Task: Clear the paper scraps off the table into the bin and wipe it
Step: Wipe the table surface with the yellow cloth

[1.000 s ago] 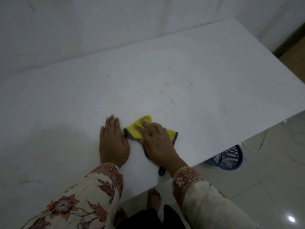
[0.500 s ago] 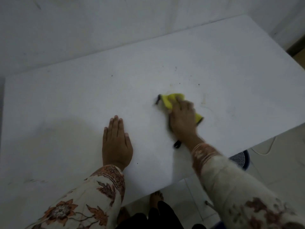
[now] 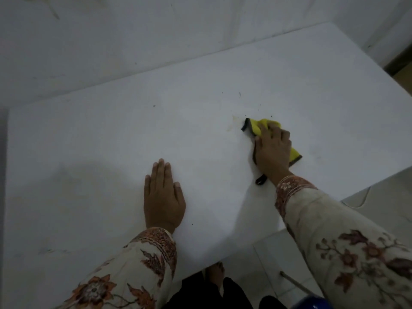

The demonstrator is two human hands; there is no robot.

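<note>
While our right hand (image 3: 273, 152) presses the yellow, dark-edged cleaning cloth (image 3: 260, 127) flat on the white table (image 3: 89, 141), our left hand (image 3: 163, 197) rests open nearby. Specks beyond the fingertips could scatter; the faint stain (image 3: 231, 123) beside the cloth may smear.

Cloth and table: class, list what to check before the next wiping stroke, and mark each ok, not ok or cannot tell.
1. Right hand presses on the yellow cloth: ok.
2. Left hand lies flat, steadying the table: ok.
3. Paper scraps off the tabletop: ok, none show.
4. Yellowish stain beside the cloth gone: not ok.
5. Dark specks beyond the cloth gone: not ok.
6. Cloth damp enough: cannot tell.
</note>
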